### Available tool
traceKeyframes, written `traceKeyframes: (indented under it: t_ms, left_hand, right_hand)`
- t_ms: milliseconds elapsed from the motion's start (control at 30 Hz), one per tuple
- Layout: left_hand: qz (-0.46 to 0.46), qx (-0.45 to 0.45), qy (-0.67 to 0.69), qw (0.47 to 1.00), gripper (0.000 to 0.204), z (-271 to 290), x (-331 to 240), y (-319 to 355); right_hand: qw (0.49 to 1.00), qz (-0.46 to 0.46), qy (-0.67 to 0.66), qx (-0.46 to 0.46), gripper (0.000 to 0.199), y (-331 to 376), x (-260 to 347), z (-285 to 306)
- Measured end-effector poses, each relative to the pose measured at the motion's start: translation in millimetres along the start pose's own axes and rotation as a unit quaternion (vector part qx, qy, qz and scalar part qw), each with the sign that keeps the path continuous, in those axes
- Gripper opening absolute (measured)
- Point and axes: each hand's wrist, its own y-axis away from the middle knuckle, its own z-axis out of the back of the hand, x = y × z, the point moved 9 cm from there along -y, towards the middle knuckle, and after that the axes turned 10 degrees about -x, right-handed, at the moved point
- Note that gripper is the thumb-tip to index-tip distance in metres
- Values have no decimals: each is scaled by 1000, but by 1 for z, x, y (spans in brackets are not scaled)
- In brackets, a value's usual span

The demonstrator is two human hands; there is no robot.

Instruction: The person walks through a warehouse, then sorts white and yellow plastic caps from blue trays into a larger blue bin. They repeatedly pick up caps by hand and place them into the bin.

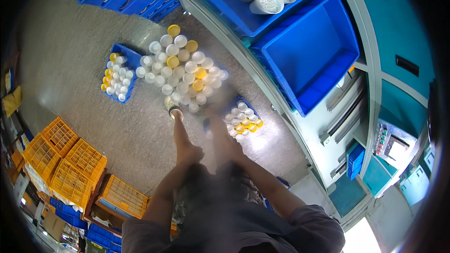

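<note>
Two hands in view, one each: left hand (191, 153) at centre, beside the left leg; right hand (230, 151) just right of it, blurred, near the right leg. Cannot tell whether either is open or closed, or grips anything. Nearest things: one large cluster of cups (179, 71), upper centre over the floor (136, 136); five yellow, roughly thirty white, overlaps preventing an exact count. Support beneath mostly hidden. Two smaller blue trays of white and yellow cups flank it: left tray (130, 56) and right tray (240, 99), contents too crowded to count. One light shoe (170, 101) at the cluster's lower edge. Lower left: five orange crates (70, 182). Upper right: one large blue bin (309, 47), beside one blue container (225, 2) bearing white cups and at least two yellow.
</note>
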Motion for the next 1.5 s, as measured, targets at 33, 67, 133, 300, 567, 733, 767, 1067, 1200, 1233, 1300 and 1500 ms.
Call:
traceKeyframes:
  t_ms: [33,67,133,300,567,733,767,1067,1200,1233,1300,1500]
  left_hand:
    - [27,-77,26,996,29,28,7,-8]
    - [44,-148,57,986,29,55,13,-14]
    - [65,-268,117,954,27,103,25,-20]
    - [82,-329,187,922,24,145,35,-27]
    - [-106,-469,257,838,18,304,-53,-19]
    - [-231,-614,262,708,23,485,-154,66]
    - [-267,-646,242,673,24,516,-178,80]
    - [-182,-598,-69,778,22,636,-310,-26]
    - [-181,-563,-103,800,17,634,-312,-53]
    - [-180,-550,-115,807,17,635,-312,-58]
    - [-194,-529,-119,817,16,637,-313,-65]
    - [-275,-537,-65,795,18,635,-304,-20]
  right_hand:
    - [999,1,0,37,57,2,-1,2]
    - [997,4,1,77,55,5,-2,0]
    - [997,13,-16,78,49,3,-5,5]
    - [983,81,-73,-145,37,-18,-4,56]
    - [873,153,-315,-340,23,23,66,272]
    - [784,218,-246,-527,14,65,94,435]
    - [776,210,-244,-543,15,58,91,464]
    - [773,244,245,-532,43,-105,113,652]
    - [829,255,226,-443,33,-154,100,666]
    - [824,270,216,-450,32,-161,100,667]
    - [831,306,162,-435,29,-176,95,666]
    - [822,335,168,-428,22,-164,98,675]
